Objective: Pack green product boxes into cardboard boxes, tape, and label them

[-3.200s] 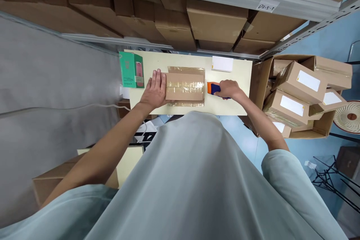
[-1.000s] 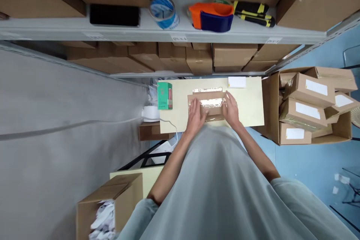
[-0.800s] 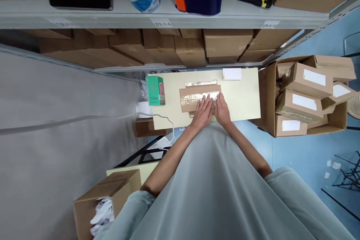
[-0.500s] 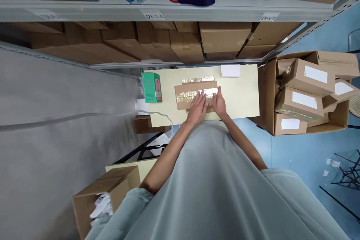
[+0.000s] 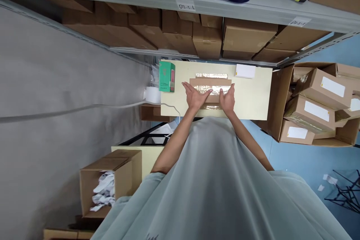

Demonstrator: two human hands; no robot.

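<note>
A small brown cardboard box with shiny clear tape across its top lies on the pale yellow table. Strips of tape show along its far and near sides. My left hand grips the box's left end, thumb over the taped top and fingers along the side. At the opposite end my right hand holds it the same way, thumb on top. Behind and to the right of the box lies a white label pad. A green box stands at the table's left edge.
An open carton full of taped, labelled boxes is at the right. Shelving with cartons and tools spans the far side. A white cable crosses from the left. A carton of crumpled paper sits lower left.
My left hand has gone from lying flat on the box top to gripping its left end. My right hand stays at the right end, its thumb now over the top. The view has shifted.
</note>
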